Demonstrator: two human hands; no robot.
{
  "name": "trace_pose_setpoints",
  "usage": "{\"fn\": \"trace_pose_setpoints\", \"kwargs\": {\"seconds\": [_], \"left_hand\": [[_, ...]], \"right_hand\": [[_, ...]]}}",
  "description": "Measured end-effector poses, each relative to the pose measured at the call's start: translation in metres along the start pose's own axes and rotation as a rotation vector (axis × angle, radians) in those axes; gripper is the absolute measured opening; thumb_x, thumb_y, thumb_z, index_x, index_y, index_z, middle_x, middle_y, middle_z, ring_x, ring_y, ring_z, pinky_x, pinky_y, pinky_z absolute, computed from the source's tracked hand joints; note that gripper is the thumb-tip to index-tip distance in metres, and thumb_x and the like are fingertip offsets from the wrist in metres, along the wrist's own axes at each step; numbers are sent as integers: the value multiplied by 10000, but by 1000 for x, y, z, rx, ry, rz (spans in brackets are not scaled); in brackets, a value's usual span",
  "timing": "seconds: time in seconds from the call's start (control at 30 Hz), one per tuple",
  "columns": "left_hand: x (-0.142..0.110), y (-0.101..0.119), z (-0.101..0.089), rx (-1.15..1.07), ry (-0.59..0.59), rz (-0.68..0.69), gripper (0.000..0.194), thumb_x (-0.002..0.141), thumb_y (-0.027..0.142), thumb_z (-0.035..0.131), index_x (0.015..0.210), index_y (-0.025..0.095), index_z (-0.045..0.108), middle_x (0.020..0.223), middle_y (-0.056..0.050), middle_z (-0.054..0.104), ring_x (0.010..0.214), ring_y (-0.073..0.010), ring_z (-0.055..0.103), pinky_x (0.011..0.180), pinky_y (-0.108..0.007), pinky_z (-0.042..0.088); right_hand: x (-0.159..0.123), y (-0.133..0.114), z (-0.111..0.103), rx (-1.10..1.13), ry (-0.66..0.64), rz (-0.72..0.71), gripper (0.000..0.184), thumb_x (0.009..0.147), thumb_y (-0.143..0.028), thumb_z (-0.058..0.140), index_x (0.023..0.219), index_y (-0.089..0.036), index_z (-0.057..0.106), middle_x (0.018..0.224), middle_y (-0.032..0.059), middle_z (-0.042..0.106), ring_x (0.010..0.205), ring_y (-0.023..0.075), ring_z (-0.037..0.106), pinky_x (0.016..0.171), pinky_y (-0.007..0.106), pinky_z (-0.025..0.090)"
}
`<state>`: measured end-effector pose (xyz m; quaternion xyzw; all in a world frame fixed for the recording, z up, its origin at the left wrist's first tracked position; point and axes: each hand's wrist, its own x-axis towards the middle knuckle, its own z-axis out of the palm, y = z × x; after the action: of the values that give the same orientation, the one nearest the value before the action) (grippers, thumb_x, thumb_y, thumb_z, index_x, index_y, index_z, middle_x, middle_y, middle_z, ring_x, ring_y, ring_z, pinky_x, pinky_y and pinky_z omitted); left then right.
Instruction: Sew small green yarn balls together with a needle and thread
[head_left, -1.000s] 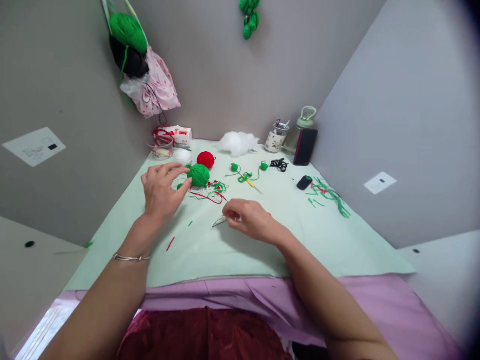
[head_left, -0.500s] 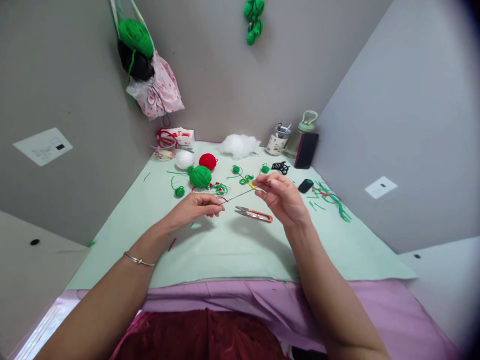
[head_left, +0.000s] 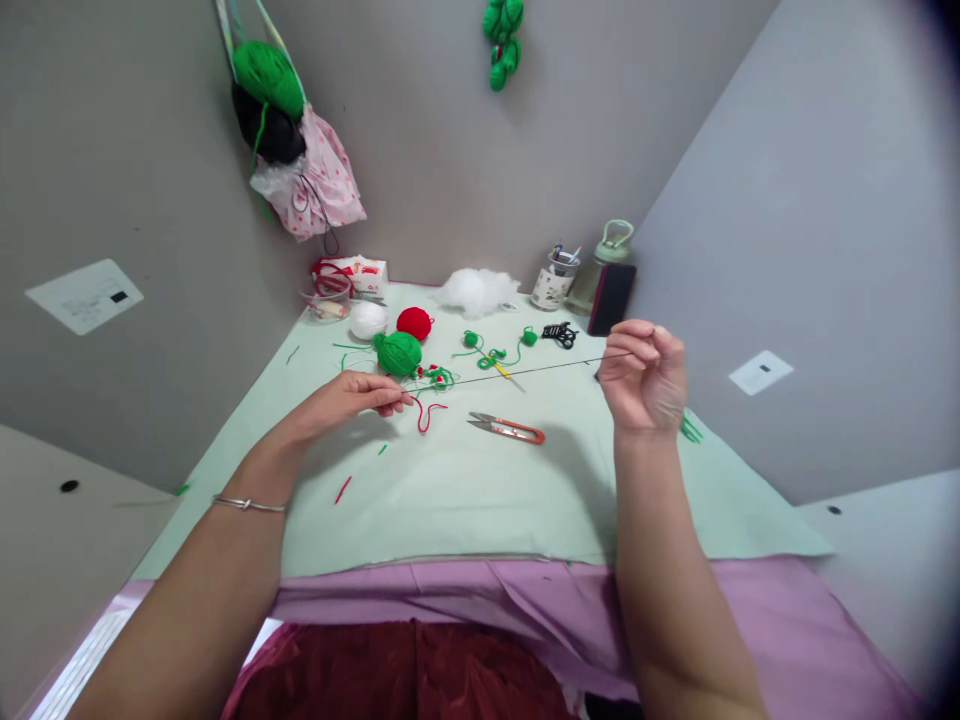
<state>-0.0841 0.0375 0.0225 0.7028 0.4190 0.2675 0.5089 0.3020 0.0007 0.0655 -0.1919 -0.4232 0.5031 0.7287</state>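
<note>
A thin dark thread (head_left: 517, 373) runs taut above the table between my two hands. My left hand (head_left: 364, 393) pinches one end with the fingertips pressed together. Higher and to the right, my right hand (head_left: 645, 378) grips the other end with its fingers curled in. Orange-handled thread snips (head_left: 517, 431) lie on the table below the thread, blades pointing left. A loose red yarn piece (head_left: 424, 415) is beside my left fingertips. Behind the thread are a yellow-handled crochet hook (head_left: 501, 371) and small green and red crocheted pieces (head_left: 435, 376).
Green (head_left: 399, 353), red (head_left: 415, 322) and white (head_left: 368, 320) yarn balls sit at the back left. White stuffing (head_left: 477, 291) lies against the wall. A pen cup (head_left: 553, 288), a green bottle (head_left: 589, 285) and a phone (head_left: 613, 300) stand at the back right.
My right hand has moved right and up, and my left hand slightly left, so a longer stretch of thread shows between them. The right hand now covers the black object and most yarn scraps.
</note>
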Motion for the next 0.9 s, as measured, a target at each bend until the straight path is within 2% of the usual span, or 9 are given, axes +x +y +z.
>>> {"fn": "trace_pose_setpoints", "kwargs": {"seconds": [0.13,0.3,0.4,0.5,0.57,0.63,0.73,0.83,0.9], "left_hand": [[1,4,5,-11,88,-3,318,750,516,756,743,199,783,810,-62,754,772,-190,653,765,-307,523],[4,1,14,-93,151,-15,323,734,503,777,801,187,775,748,-38,720,662,-150,611,701,-289,517],[5,0,22,-69,143,36,320,769,503,749,827,190,783,763,-36,704,688,-147,592,697,-280,503],[4,5,39,-69,62,77,292,769,476,752,815,190,787,823,-54,717,719,-160,590,679,-283,495],[2,10,52,-75,-3,101,267,771,451,753,783,186,781,810,-52,710,710,-158,586,660,-276,479],[1,12,62,-92,-46,132,251,789,430,740,776,183,780,771,-37,685,685,-144,571,627,-260,448],[2,11,69,-158,11,134,242,783,415,743,756,177,768,742,-24,666,684,-141,578,641,-260,446],[5,7,68,-189,78,101,236,711,400,801,718,170,747,735,-23,676,689,-148,592,674,-269,463],[5,7,67,-195,65,72,255,682,408,822,703,169,738,730,-23,681,689,-148,588,677,-267,461]], "right_hand": [[5,4,-3,-67,74,12,205,853,-321,733,756,-279,558,782,-1,576,539,110,337,460,214,384],[0,26,11,-289,123,185,123,793,-217,794,812,-203,673,919,45,702,702,95,566,637,217,488],[-13,51,30,-645,-89,314,169,788,-293,777,907,-189,717,1021,85,734,912,183,659,831,327,530],[-28,72,52,-1049,-269,249,217,817,-358,742,967,-202,731,1134,115,716,1105,262,624,952,411,493],[-38,80,64,-1068,-343,265,323,871,-418,683,1119,-212,703,1183,119,694,1000,237,646,873,384,513],[-45,84,73,-917,-487,417,442,920,-469,613,1277,-208,625,1130,107,700,805,178,647,749,329,514],[-49,87,77,-787,-639,580,416,905,-464,632,1191,-164,660,909,56,704,708,139,602,685,274,472],[-47,90,74,-853,-550,536,269,868,-408,656,904,-146,706,742,17,644,680,124,535,657,252,420],[-45,89,72,-877,-457,482,252,850,-394,654,820,-147,693,686,-1,597,645,114,479,628,250,384]]}}
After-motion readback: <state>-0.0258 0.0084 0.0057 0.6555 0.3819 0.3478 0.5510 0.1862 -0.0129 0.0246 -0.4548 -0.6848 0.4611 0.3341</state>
